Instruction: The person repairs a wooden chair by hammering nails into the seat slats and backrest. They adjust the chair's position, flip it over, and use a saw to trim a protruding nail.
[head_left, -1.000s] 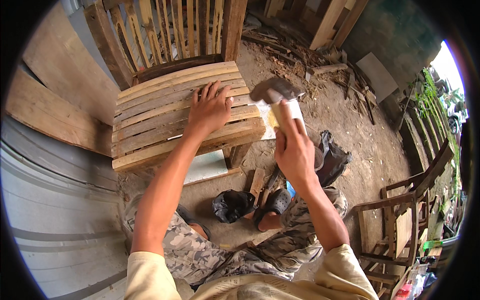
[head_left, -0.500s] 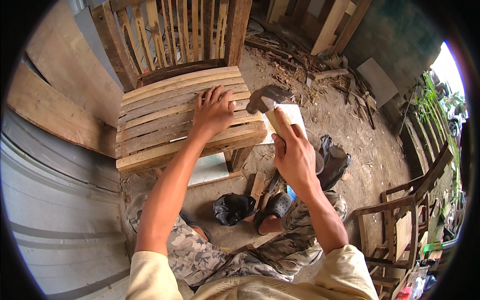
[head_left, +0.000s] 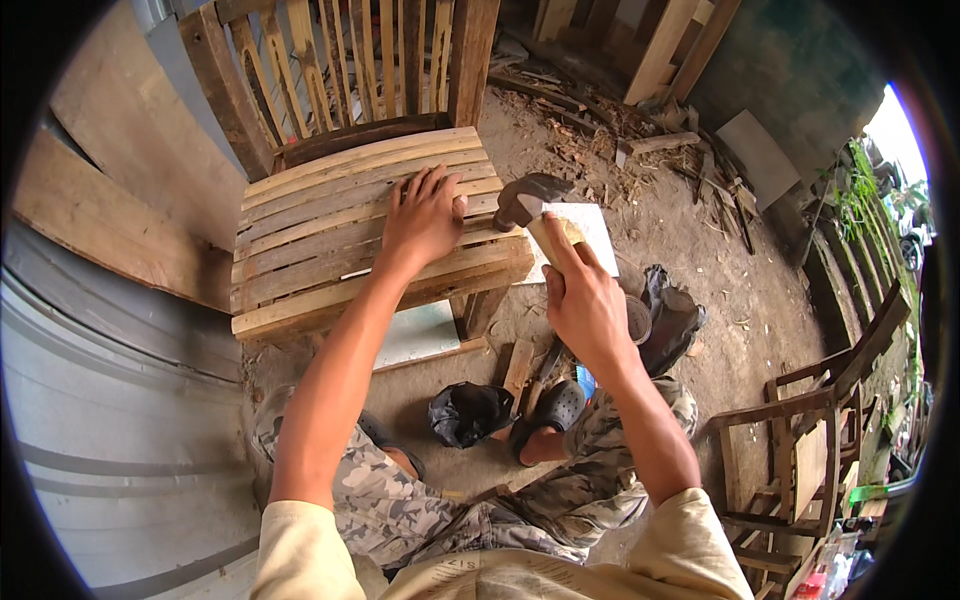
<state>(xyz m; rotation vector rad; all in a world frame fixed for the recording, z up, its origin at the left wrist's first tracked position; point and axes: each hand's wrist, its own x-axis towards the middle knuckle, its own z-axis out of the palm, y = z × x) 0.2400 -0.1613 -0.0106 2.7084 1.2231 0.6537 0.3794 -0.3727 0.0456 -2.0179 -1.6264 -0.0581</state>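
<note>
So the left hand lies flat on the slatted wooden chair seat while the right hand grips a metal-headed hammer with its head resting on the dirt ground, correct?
Not quite. In the head view the left hand lies flat on the slatted wooden chair seat and the right hand grips the metal-headed hammer, but its head is up by the seat's right edge, not on the dirt ground.

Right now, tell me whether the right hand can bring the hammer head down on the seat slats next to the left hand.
Probably yes. The right hand holds the hammer just above the seat's right edge, nothing lies between, and the left hand lies flat on the slats close beside it.
</note>
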